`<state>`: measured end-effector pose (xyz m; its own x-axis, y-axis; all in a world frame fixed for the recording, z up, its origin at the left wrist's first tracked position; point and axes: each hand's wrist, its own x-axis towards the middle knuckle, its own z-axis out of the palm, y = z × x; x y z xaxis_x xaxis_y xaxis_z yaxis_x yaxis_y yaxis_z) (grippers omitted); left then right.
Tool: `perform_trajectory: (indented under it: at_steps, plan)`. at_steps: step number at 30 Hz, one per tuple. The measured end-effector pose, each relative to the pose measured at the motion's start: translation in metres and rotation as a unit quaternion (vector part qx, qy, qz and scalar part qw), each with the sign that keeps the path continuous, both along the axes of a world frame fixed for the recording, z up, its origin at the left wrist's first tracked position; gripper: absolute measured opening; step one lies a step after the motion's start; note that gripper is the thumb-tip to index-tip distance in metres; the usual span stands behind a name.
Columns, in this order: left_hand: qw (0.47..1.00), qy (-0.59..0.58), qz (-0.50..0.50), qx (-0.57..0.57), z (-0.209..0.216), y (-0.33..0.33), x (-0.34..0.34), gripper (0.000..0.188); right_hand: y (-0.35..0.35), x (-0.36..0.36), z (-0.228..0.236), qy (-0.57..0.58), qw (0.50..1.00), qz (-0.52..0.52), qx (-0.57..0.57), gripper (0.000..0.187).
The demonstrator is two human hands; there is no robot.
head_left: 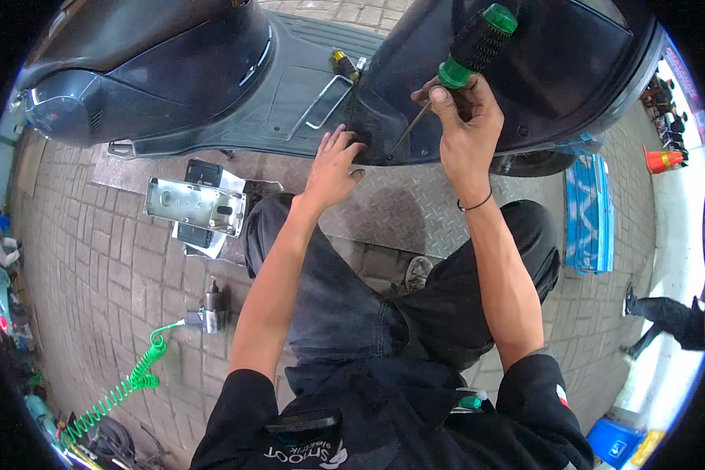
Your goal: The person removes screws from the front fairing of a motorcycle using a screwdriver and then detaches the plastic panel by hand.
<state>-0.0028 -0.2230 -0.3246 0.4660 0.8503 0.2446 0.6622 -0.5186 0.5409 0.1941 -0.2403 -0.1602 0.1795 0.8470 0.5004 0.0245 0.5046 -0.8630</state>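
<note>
- Nearby at left, a green coiled hose [137, 379] meets a power tool [213, 319].
- Your left hand [334, 171], fingers spread, rests at the scooter footboard [298, 90].
- Your right hand [471, 125] pinches the screwdriver [479, 48] below its handle, tip angled toward the footboard's near edge.
- At right sits a blue toolbox [589, 215].

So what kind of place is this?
Probably a repair workshop: there's a scooter, a screwdriver in the right hand, and a tool on a coiled green hose.
</note>
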Motion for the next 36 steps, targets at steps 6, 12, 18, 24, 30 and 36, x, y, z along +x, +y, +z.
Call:
perform_trajectory:
  at_steps: [6, 12, 18, 24, 30, 36]
  plan:
    - [1.000, -0.005, -0.002, 0.004, -0.0023, 0.0006, 0.0000, 0.050, -0.0001, -0.0010, 0.0005, 0.016, 1.000, 0.009, 0.007, 0.011]
    - [1.000, -0.010, -0.005, 0.016, -0.0038, 0.0011, -0.0010, 0.052, 0.0013, -0.0012, -0.0007, 0.008, 1.000, 0.008, 0.004, 0.011]
    - [1.000, -0.008, -0.003, 0.022, -0.0030, 0.0009, -0.0029, 0.051, 0.0019, -0.0037, -0.0002, 0.000, 1.000, 0.001, 0.007, 0.010]
    - [1.000, -0.017, -0.005, 0.017, -0.0010, 0.0004, -0.0012, 0.052, 0.0032, -0.0025, -0.0010, 0.024, 1.000, 0.007, 0.008, 0.011]
    - [1.000, -0.004, -0.003, 0.008, -0.0007, 0.0002, -0.0028, 0.052, 0.0020, -0.0024, 0.0000, 0.004, 1.000, -0.001, 0.012, 0.013]
    - [1.000, -0.005, -0.007, 0.006, -0.0029, 0.0013, -0.0040, 0.055, 0.0017, -0.0017, -0.0001, -0.008, 1.000, 0.010, 0.025, 0.014]
